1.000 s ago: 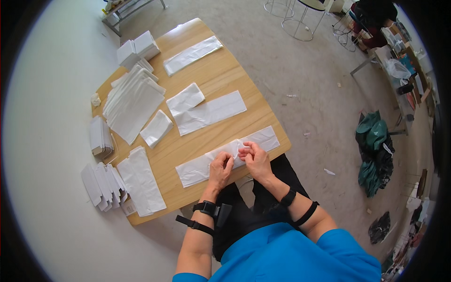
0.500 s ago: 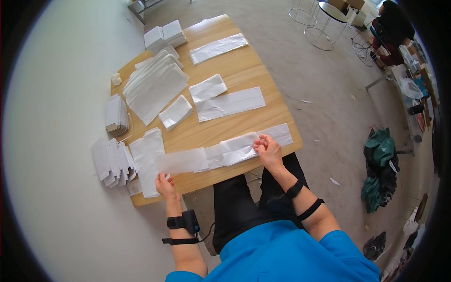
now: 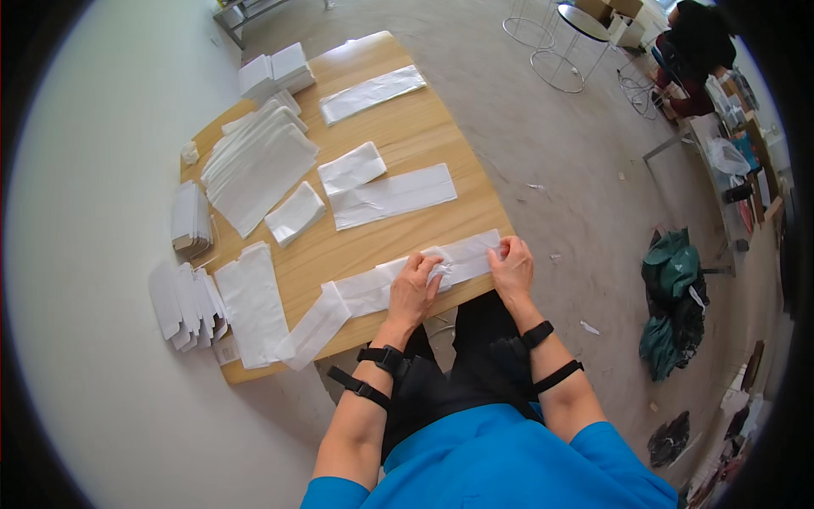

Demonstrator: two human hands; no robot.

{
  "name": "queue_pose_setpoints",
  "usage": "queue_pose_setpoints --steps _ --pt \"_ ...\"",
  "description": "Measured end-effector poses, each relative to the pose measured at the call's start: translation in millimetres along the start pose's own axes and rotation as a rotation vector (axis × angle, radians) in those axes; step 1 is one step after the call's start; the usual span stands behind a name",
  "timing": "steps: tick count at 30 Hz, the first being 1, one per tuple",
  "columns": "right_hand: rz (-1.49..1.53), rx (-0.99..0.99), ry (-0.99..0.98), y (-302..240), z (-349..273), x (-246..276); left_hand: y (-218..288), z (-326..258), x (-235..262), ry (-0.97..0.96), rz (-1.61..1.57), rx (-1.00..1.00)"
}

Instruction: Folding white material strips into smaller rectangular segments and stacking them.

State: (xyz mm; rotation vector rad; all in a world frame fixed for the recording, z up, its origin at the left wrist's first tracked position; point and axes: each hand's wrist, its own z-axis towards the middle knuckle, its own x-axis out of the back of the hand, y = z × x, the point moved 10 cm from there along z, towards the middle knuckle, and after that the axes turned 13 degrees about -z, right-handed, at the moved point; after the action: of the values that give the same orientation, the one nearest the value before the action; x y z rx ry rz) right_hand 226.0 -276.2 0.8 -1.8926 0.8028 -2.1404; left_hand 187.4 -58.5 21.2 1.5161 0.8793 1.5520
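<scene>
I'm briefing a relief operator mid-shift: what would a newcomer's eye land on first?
Probably the bright blue shirt at the lower edge, with the left hand and right hand above it at a long white strip. Next, white sheets fanned on the left of the wooden table. On the floor at right, a green-and-black plastic heap stands out.

The left hand (image 3: 412, 284) covers a middle section of the white strip (image 3: 471, 257) and the right hand (image 3: 514, 267) part of its right end; whether either pinches the material cannot be determined. The upper edge cuts off the metal-framed bench (image 3: 254, 12) and the seated person (image 3: 697, 42), and the lower edge the blue shirt (image 3: 526, 458). Clutter (image 3: 746, 407) along the right rim is too small and blurred to identify.
</scene>
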Motion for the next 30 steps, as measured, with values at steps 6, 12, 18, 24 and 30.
queue_pose_setpoints --steps 6,12,18,24,30 --pt "-0.001 -0.082 -0.137 15 8 -10 -19 6 -15 -0.139 0.025 0.079" --pt "0.095 0.028 -0.025 10 10 -4 -15 9 -16 -0.164 0.076 0.031" --pt "0.549 -0.045 -0.211 -6 2 -12 -18 8 -10 -0.119 0.078 0.078" --pt "0.271 0.201 -0.057 -95 -33 25 -36 -5 12 -0.100 -0.172 0.224" --pt "0.182 0.535 -0.027 -158 -83 -1 -44 -33 41 0.331 -1.035 0.449"
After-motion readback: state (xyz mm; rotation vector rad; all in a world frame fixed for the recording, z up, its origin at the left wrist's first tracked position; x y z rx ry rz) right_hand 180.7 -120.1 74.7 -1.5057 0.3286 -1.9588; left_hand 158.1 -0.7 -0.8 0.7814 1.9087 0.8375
